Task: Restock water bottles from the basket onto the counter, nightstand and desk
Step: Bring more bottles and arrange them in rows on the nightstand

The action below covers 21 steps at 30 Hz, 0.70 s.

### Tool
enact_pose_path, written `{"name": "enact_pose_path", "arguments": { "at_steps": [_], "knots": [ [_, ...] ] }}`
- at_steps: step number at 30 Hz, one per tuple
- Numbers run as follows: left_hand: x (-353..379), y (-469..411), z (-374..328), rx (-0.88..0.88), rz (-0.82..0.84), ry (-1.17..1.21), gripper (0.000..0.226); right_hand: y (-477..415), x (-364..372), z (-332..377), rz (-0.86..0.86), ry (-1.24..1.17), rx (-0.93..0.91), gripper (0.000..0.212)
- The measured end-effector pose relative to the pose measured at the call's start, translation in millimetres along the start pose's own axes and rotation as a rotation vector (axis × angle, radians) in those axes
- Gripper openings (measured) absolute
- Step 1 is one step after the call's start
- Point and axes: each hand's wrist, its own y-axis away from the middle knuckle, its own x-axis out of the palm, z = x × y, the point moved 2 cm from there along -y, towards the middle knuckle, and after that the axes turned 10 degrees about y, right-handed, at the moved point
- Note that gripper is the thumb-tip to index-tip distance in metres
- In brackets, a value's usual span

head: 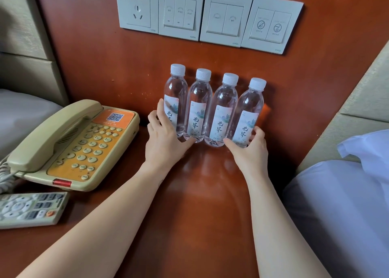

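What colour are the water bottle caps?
White caps on all four water bottles, clearest in the head view.

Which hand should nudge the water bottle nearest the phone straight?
Left hand. Its fingers already rest against the leftmost bottle, beside the phone. The right hand grips the rightmost bottle at the row's far end, so it would probably have to cross over.
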Motion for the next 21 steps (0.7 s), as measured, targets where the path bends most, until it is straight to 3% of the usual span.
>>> {"name": "enact_pose_path", "arguments": {
  "at_steps": [3, 9, 16, 21],
  "knots": [
    [-3.9, 0.1, 2.6, -0.017, -0.026, 0.003, 0.109, -0.2, 1.3, 0.5, 0.02, 0.014, 0.006, 0.097],
    [-0.8, -2.3, 2.8, 0.02, 0.033, -0.209, 0.06, -1.7, 3.4, -0.5, 0.016, 0.065, -0.005, 0.089],
    [4.1, -6.5, 5.5, 0.054, 0.075, -0.147, 0.051, -4.9, 9.4, 1.4, -0.011, 0.183, -0.039, 0.067],
    [3.9, -7.2, 2.8, 0.067, 0.113, -0.1, 0.049, -6.7, 11.2, 4.8, -0.03, 0.234, -0.045, 0.067]
  ]
}}
